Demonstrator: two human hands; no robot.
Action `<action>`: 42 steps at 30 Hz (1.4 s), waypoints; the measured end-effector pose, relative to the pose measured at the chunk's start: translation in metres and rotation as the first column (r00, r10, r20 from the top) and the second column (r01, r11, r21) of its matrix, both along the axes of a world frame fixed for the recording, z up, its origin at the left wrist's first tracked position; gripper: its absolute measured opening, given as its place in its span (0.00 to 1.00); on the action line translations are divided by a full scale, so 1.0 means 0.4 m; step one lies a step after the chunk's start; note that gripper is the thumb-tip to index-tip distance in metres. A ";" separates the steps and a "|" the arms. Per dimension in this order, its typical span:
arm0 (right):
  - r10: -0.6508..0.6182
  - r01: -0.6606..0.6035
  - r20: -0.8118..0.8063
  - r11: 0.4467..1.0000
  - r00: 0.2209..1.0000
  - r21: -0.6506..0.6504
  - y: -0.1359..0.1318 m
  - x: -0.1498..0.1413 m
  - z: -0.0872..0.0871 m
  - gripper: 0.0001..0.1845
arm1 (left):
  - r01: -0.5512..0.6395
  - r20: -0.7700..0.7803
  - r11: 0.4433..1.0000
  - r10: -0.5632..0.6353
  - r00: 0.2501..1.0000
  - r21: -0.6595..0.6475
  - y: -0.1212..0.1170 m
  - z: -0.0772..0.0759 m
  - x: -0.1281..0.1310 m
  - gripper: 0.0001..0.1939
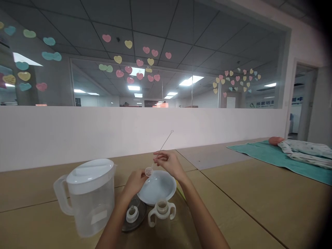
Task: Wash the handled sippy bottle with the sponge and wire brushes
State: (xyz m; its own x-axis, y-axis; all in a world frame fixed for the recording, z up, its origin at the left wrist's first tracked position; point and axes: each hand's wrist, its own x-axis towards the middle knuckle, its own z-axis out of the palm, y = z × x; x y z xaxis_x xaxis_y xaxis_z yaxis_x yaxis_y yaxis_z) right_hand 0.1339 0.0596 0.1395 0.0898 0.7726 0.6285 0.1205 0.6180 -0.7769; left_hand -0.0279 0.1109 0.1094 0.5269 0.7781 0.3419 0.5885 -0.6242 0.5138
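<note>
My left hand (pixel 135 183) is closed around a small round clear part (pixel 148 171), held over the white bowl (pixel 157 188). My right hand (pixel 168 162) pinches a thin wire brush (pixel 164 144) whose looped end points up and right; its lower end goes into the small part. In front of the bowl stands a white two-handled bottle collar (pixel 162 211). A dark round lid (pixel 133 216) with a small white piece on it lies to the collar's left.
A clear plastic jug (pixel 89 195) with a white lid stands at the left on the wooden table (pixel 259 211). A teal mat (pixel 272 155) with a baby doll (pixel 298 148) lies at the far right. A low white wall with glass runs behind.
</note>
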 end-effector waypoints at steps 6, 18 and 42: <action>-0.233 0.220 0.315 0.972 0.920 0.077 -0.001 -0.026 -0.016 0.08 | 0.104 0.088 0.994 -0.101 0.991 -0.029 -0.013 0.011 0.002 0.19; -0.264 0.257 0.345 0.964 0.901 0.068 -0.056 -0.039 0.005 0.09 | 0.223 0.230 0.970 -0.197 0.953 -0.097 -0.010 0.012 0.003 0.22; -0.454 0.351 0.339 0.878 0.824 0.324 -0.206 -0.109 0.063 0.29 | 0.177 0.105 0.975 -0.164 0.981 -0.135 -0.060 0.042 0.002 0.13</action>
State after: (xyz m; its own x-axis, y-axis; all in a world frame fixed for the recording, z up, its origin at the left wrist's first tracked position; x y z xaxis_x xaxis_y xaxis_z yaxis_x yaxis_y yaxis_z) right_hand 0.0904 -0.0229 0.1648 0.0653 0.5446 0.8362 0.6618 0.6035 -0.4447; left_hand -0.0272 0.0870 0.1260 0.6275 0.7239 0.2867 0.4255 -0.6272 0.6524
